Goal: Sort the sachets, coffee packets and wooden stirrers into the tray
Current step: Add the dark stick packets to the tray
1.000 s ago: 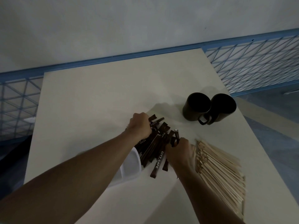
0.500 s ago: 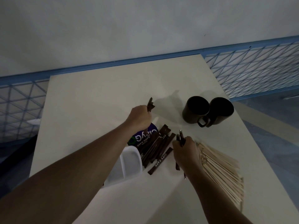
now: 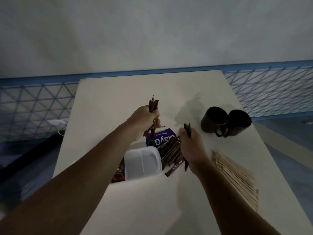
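My left hand grips a small bundle of brown stick sachets, lifted above the table with their ends pointing up. To its right, my right hand holds a few more brown sachets, raised just above the pile. Several brown "City Cafe" sachets lie on the table between my hands. A white divided tray sits below my left wrist, partly hidden by the forearm. A purple packet lies behind the tray. Several wooden stirrers are fanned out at the right.
Two dark mugs stand touching near the table's right edge. A dark packet peeks out beside the tray under my left arm. Blue mesh railing borders the cream table on both sides, with a grey wall behind.
Both hands have risen off the sachet pile, each carrying sachets. The left hand moved up and away from me. The view has tilted, showing more wall and uncovering the purple packet.
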The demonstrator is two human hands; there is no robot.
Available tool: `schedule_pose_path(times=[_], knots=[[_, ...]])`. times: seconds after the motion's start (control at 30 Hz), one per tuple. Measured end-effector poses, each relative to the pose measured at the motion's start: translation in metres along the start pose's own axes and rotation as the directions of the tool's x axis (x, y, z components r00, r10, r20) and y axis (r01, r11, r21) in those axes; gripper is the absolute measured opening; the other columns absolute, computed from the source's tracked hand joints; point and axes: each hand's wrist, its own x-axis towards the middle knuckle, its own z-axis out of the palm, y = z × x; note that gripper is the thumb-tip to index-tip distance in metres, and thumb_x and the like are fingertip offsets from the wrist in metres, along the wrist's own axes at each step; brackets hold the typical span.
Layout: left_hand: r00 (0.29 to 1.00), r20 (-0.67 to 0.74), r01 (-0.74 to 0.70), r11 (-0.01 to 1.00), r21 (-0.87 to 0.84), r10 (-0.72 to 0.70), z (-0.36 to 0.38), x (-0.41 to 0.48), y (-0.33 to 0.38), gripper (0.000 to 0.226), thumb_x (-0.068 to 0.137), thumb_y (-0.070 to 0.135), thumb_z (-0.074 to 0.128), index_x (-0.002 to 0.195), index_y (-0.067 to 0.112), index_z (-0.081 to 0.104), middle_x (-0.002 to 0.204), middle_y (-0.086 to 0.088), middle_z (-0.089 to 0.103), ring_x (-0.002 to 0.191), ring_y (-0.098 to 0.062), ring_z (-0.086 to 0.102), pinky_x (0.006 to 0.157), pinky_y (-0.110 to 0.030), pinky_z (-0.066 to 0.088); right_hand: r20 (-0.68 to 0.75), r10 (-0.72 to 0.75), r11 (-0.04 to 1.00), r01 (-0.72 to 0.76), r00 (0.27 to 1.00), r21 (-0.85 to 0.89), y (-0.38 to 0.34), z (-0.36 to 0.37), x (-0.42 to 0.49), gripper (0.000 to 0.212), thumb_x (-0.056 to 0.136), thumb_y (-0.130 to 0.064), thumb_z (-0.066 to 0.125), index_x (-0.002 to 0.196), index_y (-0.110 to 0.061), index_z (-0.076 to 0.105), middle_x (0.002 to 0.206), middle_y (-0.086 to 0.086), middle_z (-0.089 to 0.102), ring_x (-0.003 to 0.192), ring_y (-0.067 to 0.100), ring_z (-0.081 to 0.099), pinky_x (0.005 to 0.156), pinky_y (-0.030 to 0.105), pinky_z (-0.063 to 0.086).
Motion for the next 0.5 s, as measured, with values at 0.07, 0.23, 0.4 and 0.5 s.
schedule_pose_path(times=[0.07, 0.23, 0.4, 0.5], knots=[[1.0, -0.015, -0.008, 0.999, -0.05, 0.007, -0.009, -0.011, -0.003, 0.019, 0.102, 0.014, 0.043, 0.097, 0.005, 0.059, 0.082, -0.012, 0.066, 0.082, -0.026, 0.067, 0.09, -0.044, 0.052, 0.013, 0.002, 0.999, -0.002, 1.0, 0.04, -0.007, 0.013, -0.001, 0.029, 0.103, -0.039, 0.044, 0.113, -0.014, 0.055, 0.084, 0.003, 0.06, 0.07, 0.013, 0.059, 0.058, 0.028, 0.045], [0.998, -0.068, 0.003, 0.986, -0.166, -0.014, -0.031, -0.04, -0.017, 0.014, 0.1, 0.007, 0.049, 0.102, 0.001, 0.062, 0.09, -0.014, 0.069, 0.084, -0.026, 0.069, 0.083, -0.036, 0.055, 0.028, -0.051, 0.993, 0.047, 0.998, 0.107, -0.025, 0.052, -0.008, 0.021, 0.105, -0.033, 0.042, 0.104, -0.015, 0.053, 0.081, 0.001, 0.054, 0.071, 0.014, 0.053, 0.063, 0.033, 0.045], [0.983, -0.18, -0.001, 0.973, -0.231, -0.042, -0.046, -0.062, -0.041, 0.015, 0.097, 0.006, 0.055, 0.105, -0.001, 0.065, 0.098, -0.019, 0.071, 0.091, -0.03, 0.072, 0.078, -0.031, 0.056, 0.033, -0.177, 0.976, 0.171, 0.984, 0.131, -0.033, 0.088, -0.026, 0.02, 0.106, -0.029, 0.039, 0.092, -0.017, 0.048, 0.075, 0.0, 0.049, 0.065, 0.012, 0.044, 0.06, 0.031, 0.041], [0.962, -0.267, -0.015, 0.973, -0.23, -0.049, -0.049, -0.069, -0.06, 0.01, 0.093, 0.008, 0.061, 0.099, 0.005, 0.069, 0.094, -0.014, 0.074, 0.088, -0.025, 0.073, 0.083, -0.037, 0.058, 0.05, -0.26, 0.957, 0.251, 0.964, 0.144, -0.03, 0.108, -0.037, 0.019, 0.107, -0.026, 0.038, 0.091, -0.019, 0.045, 0.074, -0.001, 0.047, 0.063, 0.011, 0.042, 0.06, 0.029, 0.04]])
